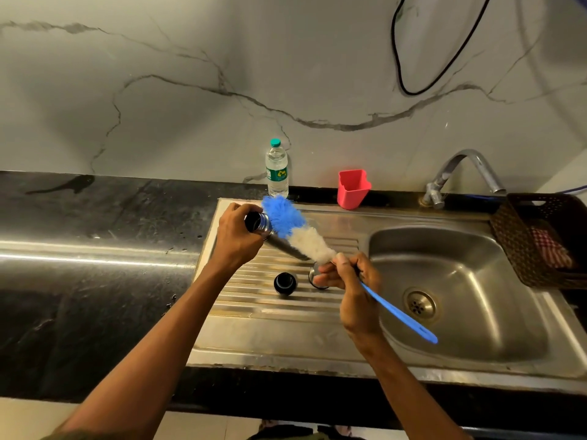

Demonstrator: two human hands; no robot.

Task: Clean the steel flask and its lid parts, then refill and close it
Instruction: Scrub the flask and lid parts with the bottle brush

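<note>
The cylindrical steel flask (279, 244) is gripped near its open black-rimmed mouth by the left hand (236, 235) and held tilted above the ribbed steel drainboard (270, 315), its long axis running from mouth at upper left to base at lower right. The blue-and-white bristled bottle brush (297, 231) is clasped at its blue plastic handle by the right hand (352, 292); its blue tip lies just beside the mouth, outside it. On the clear plastic water bottle (277, 168), no writing can be read.
</note>
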